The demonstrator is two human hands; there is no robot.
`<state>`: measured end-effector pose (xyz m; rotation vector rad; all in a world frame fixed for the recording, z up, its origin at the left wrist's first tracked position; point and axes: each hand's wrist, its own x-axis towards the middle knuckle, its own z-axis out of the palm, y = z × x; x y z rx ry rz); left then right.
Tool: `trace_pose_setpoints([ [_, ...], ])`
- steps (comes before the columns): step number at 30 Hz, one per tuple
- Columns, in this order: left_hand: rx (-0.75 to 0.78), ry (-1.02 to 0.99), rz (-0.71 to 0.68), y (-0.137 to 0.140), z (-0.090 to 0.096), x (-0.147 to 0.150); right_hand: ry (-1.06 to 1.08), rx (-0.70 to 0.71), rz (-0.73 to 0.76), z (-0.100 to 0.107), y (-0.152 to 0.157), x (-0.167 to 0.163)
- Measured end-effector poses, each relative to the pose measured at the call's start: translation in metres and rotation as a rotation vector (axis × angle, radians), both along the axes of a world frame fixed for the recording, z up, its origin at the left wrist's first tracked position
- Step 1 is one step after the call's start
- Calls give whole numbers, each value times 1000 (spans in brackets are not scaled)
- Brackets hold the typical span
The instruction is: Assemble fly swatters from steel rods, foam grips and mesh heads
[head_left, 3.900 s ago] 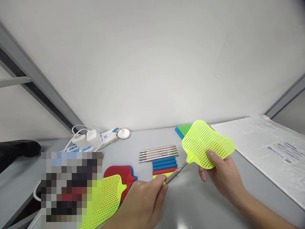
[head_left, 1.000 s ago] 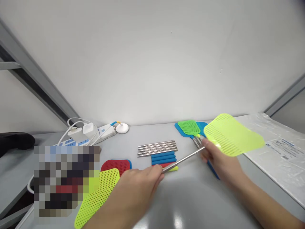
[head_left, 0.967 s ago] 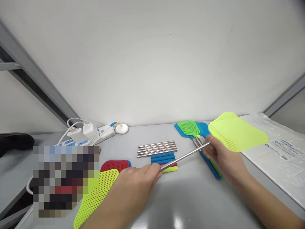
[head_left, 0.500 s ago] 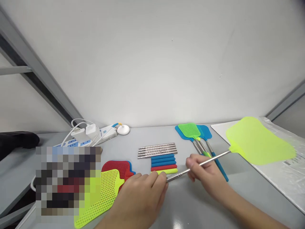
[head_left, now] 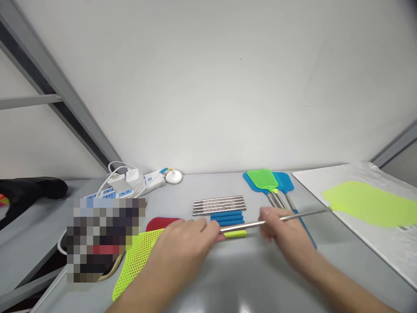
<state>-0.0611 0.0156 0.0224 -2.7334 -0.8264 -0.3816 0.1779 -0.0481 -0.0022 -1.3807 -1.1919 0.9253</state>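
A yellow-green fly swatter (head_left: 371, 204) with a thin metal rod stretches across the view, its mesh head blurred above the right side of the table. My left hand (head_left: 192, 243) is closed around the rod's near end, hiding it. Farther along, the fingers of my right hand (head_left: 282, 228) pinch the same rod. Beneath the rod lie several blue grips (head_left: 228, 216) and a yellow-green grip (head_left: 236, 234), partly covered by my left hand. Several metal rods (head_left: 220, 205) lie side by side behind them. A loose yellow-green swatter head (head_left: 137, 256) and a red swatter head (head_left: 161, 223) lie left of my left hand.
Several swatters with handles (head_left: 262, 179) are piled at the back right. A plastic-wrapped white board (head_left: 384, 250) covers the right side. A power strip (head_left: 153, 182) with plugs and cables, and a white disc (head_left: 173, 177), stand at back left. A pixelated patch hides something nearby.
The held swatter's head has moved right and down, and its rod lies flatter. My hands are slightly farther apart along the rod. The whole view has shifted a little.
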Motion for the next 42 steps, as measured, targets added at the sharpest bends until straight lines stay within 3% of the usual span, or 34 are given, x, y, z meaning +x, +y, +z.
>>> trace_pose_setpoints([
  [2, 17, 22, 58, 10, 7, -8, 175, 39, -171, 3, 6, 20],
  [5, 37, 43, 95, 19, 16, -15, 382, 114, -267, 11, 11, 43],
  [16, 67, -32, 164, 37, 31, -37, 469, 294, -548, 32, 16, 97],
  [23, 125, -70, 190, 37, 24, -33, 576, 186, -389, 20, 21, 63],
  [29, 258, -101, 92, 12, 16, -14, 529, 162, -286, 16, 10, 27],
  [34, 267, -131, 84, 6, 14, -4, 456, 121, -214, 7, 5, 10],
  [38, 280, -101, 91, 12, 14, -10, 415, 74, -210, 5, 5, 4],
  [42, 339, -98, 161, 24, 16, -26, 421, 91, -276, 16, 7, 23],
])
